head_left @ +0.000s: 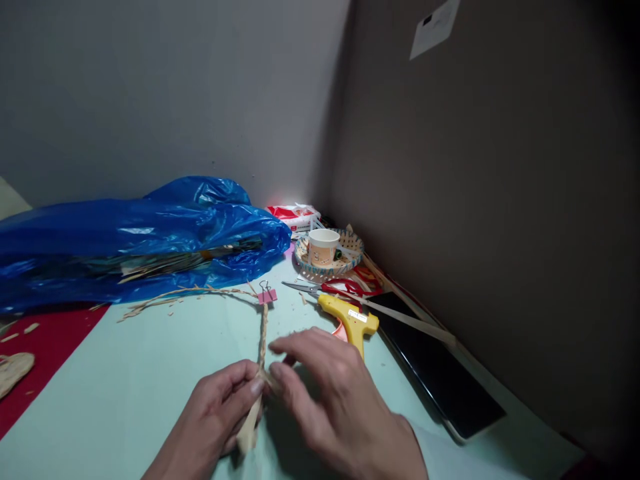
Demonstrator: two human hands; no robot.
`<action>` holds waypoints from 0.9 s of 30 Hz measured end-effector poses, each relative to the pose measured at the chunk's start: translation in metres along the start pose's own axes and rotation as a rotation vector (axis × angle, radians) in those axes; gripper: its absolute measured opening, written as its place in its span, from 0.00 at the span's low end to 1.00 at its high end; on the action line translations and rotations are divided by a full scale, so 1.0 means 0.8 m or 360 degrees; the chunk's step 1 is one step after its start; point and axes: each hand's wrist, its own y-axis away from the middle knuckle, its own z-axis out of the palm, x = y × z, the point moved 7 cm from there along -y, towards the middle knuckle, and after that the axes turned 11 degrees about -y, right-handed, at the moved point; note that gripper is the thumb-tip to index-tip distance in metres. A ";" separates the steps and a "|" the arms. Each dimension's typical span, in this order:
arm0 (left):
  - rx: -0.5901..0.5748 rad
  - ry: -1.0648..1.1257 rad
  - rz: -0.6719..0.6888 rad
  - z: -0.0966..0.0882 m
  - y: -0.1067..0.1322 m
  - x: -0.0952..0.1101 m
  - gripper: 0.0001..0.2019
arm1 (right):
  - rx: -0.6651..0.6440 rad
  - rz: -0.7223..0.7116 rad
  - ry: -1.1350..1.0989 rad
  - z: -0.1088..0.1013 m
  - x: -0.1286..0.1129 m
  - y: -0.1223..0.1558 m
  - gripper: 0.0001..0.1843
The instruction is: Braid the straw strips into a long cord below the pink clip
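A braid [263, 333] of pale, straw-like strips runs toward me from a pink binder clip [267, 296]. My left hand [220, 413] pinches its near end between thumb and forefinger, and a wider loose strip [249, 427] hangs down below the grip. Just right of the braid, my right hand [335, 393] hovers with thumb and forefinger apart. A blurred bit of strip lies close to its thumb; whether they touch is not clear. Beyond the clip, thin loose ends [185, 291] curve off to the left.
A yellow glue gun [350, 317], red-handled scissors [345, 288] and a black flat device [440, 367] lie to the right. Behind them a woven basket [303, 263] holds a paper cup [323, 248]. A blue plastic bag [150, 227] with dry stalks fills the back left, before the wall.
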 end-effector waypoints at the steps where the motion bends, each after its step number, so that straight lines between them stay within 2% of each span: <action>1: -0.0030 0.0027 0.0023 0.001 0.000 0.000 0.20 | -0.0057 0.0165 -0.0082 0.001 0.011 -0.002 0.10; 4: -0.0128 0.0036 0.0137 0.003 0.000 0.004 0.18 | -0.0408 0.0454 -0.0346 0.024 0.033 -0.003 0.12; 6: -0.0092 -0.0044 0.0195 0.000 0.000 0.010 0.16 | -0.0544 0.0501 -0.0469 0.037 0.038 -0.004 0.13; 12: 0.0004 -0.0458 0.0226 -0.002 0.008 0.017 0.13 | -0.0478 0.0621 -0.0727 0.050 0.055 -0.007 0.15; 18: -0.0023 -0.0473 0.0175 -0.005 0.009 0.009 0.18 | -0.0373 0.0697 -0.0965 0.052 0.065 -0.005 0.15; 21: -0.0002 -0.0530 0.0156 -0.010 0.009 0.014 0.18 | -0.0393 0.0676 -0.0877 0.049 0.060 -0.005 0.14; 25: 0.0040 -0.0558 0.0097 -0.013 0.012 0.018 0.18 | -0.0349 0.0538 -0.0560 0.040 0.049 -0.006 0.14; 27: 0.0038 -0.0679 0.0163 -0.008 0.017 0.020 0.19 | -0.0326 0.0510 -0.0461 0.038 0.047 -0.006 0.14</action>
